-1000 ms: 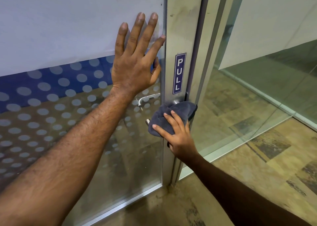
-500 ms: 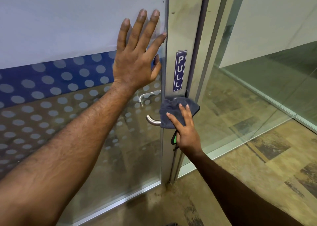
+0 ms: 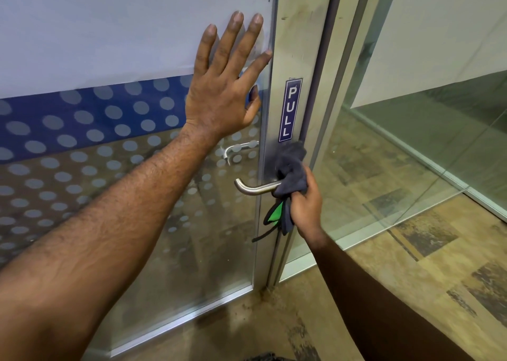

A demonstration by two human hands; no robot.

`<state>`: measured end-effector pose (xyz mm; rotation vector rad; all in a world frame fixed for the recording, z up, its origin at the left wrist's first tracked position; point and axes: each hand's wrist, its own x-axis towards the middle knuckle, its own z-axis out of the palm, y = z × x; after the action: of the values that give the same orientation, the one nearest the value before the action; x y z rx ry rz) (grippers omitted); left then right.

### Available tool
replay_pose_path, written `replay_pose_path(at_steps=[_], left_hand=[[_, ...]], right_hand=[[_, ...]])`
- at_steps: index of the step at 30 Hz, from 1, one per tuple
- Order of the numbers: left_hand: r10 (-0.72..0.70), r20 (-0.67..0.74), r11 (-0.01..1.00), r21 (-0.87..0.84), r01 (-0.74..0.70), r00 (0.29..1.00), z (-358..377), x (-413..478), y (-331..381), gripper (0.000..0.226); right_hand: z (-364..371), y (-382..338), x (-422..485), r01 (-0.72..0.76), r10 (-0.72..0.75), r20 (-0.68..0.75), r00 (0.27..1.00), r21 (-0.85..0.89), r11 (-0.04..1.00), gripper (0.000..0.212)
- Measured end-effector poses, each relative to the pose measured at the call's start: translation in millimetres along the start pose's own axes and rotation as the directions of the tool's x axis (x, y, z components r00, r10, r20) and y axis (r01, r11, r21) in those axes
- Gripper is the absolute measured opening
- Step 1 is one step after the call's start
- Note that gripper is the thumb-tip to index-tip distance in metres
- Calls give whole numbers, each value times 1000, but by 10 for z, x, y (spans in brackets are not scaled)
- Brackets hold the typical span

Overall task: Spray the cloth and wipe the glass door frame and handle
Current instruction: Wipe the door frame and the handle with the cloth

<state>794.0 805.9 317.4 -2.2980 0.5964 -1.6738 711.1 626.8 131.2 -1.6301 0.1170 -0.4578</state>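
Observation:
The glass door (image 3: 115, 45) has a white and blue dotted film and an upright metal frame (image 3: 299, 45) with a blue PULL sticker (image 3: 290, 110). My left hand (image 3: 223, 86) lies flat on the glass, fingers spread, just left of the frame. My right hand (image 3: 306, 204) grips a bunched dark grey cloth (image 3: 292, 168) around the root of the silver lever handle (image 3: 251, 188). The handle's free end sticks out to the left, uncovered. A green and black piece (image 3: 274, 215) hangs below the cloth. No spray bottle is in view.
A second handle (image 3: 237, 149) shows through the glass on the far side. To the right stands a fixed glass partition (image 3: 411, 155) with a metal rail along the floor. The floor (image 3: 397, 292) is brown patterned tile, with dirt at the frame's foot.
My right hand has turned from pressing the cloth flat on the frame to bunching it around the handle's root, baring the lever. My left hand stays on the glass.

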Motion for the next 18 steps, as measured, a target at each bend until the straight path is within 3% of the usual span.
replay_pose_path(at_steps=[2, 5, 13, 18], left_hand=[[-3, -5, 1000, -1, 3, 1000, -4, 5, 10, 58], [-10, -1, 1000, -14, 10, 1000, 1, 12, 26, 57], [-18, 5, 999, -41, 18, 1000, 8, 15, 35, 56], [-15, 20, 999, -46, 15, 1000, 21, -9, 27, 55]], right_hand=[[-45, -48, -13, -169, 167, 27, 986, 177, 970, 62], [-20, -66, -174, -190, 175, 81, 981, 261, 946, 73], [380, -126, -585, -55, 56, 72, 996, -18, 998, 82], [666, -142, -722, -48, 50, 39, 998, -60, 997, 92]])
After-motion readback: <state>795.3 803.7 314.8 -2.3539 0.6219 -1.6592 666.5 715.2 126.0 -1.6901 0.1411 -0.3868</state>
